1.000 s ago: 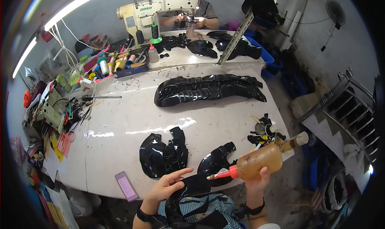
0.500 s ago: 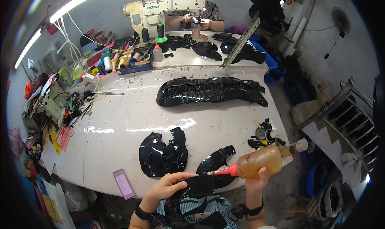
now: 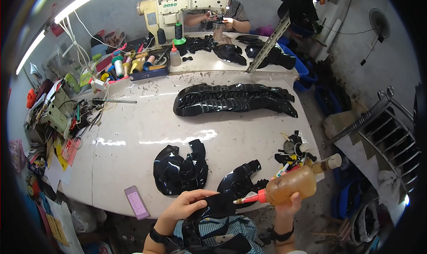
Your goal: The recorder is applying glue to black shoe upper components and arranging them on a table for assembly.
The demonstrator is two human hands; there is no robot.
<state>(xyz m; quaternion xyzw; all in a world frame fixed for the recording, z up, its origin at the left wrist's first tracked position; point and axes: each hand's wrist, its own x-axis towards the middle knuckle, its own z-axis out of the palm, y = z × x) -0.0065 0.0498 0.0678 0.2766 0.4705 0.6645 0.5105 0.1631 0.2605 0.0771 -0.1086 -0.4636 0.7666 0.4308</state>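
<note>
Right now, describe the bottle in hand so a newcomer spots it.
At the near edge of the big pale table, right of centre, is the person's right hand. It holds a tilted brown squeeze bottle, nozzle pointing left. Its red collar sets it apart from the pale-capped container beside it, its brown colour from the greyish bottle near the sewing machine.

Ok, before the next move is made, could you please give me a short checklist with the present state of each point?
1. Amber bottle held: ok, the right hand grips it.
2. Red-capped nozzle aimed at the black piece: ok, it points left toward its edge.
3. Nozzle tip touching the piece: cannot tell, they overlap in this view.
4. Left hand on the piece: ok, the thumb rests on it.
5. Phone away from the nozzle: ok, it lies left of the left hand.
</note>
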